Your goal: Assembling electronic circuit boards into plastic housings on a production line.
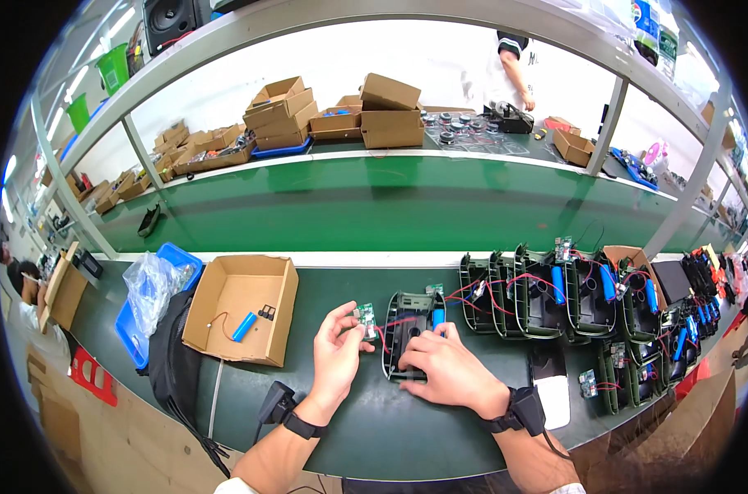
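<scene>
On cam I see L hand (338,356) pinching circuit board (366,316), ctr frame; R hand (455,370) on dark housing (401,329) just right of it, can't tell if gripping. I'd steady housing, hold board edges, keep red wires (402,319) slack.

Bright, fairly even indoor light; slim white tube lamps (121,22) glowing upper left. Plain white wall (213,95) nearly washed out. Faint dark reflections on long, smooth green belt (333,206). Bare hands (338,354) reasonably sharp. Fisheye bows grey metal beam (263,29); rim smeared, corners black.
</scene>
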{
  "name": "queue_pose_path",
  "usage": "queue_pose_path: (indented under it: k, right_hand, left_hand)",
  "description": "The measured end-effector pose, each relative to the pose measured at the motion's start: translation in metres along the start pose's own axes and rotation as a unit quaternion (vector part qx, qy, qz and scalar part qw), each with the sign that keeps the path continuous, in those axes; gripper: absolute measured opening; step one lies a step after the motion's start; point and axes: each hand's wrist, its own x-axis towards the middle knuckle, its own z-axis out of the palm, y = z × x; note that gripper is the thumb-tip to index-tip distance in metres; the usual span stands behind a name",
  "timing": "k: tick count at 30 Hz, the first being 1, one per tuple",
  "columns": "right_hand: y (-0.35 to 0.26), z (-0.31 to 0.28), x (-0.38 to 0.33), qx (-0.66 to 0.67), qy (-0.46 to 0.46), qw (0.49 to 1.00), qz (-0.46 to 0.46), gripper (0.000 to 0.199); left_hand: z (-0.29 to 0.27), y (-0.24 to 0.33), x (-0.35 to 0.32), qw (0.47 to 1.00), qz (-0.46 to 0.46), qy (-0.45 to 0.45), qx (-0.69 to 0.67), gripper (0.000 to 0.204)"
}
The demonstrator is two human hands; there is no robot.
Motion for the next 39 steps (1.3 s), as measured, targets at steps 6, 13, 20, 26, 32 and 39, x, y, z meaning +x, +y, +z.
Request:
queue_pose_path:
  k: [6,13,20,26,32,39]
  right_hand:
    - [0.010,0.007,0.002,-0.014,0.040,0.999,0.001,0.022]
    - [0.012,0.005,-0.003,-0.010,0.036,0.999,-0.037,0.022]
    - [0.009,0.033,0.005,0.018,0.061,0.996,-0.066,0.026]
    - [0.001,0.023,-0.001,0.029,0.049,0.995,-0.080,0.025]
    - [0.003,0.028,-0.001,-0.012,0.079,0.996,-0.039,0.024]
    - [0.009,0.029,0.004,-0.103,0.183,0.976,0.065,0.027]
  left_hand:
    - [0.000,0.002,-0.003,1.000,0.019,0.012,0.015,0.055]
    - [0.005,-0.007,-0.002,0.998,0.045,0.011,0.030,0.057]
    - [-0.009,-0.008,-0.004,0.997,0.053,0.042,0.034,0.047]
    - [-0.002,-0.008,-0.004,0.998,0.024,0.063,0.014,0.042]
    - [0.003,-0.011,-0.001,0.999,0.036,0.038,0.012,0.041]
    - [-0.003,-0.021,-0.001,0.995,0.020,-0.054,0.078,0.036]
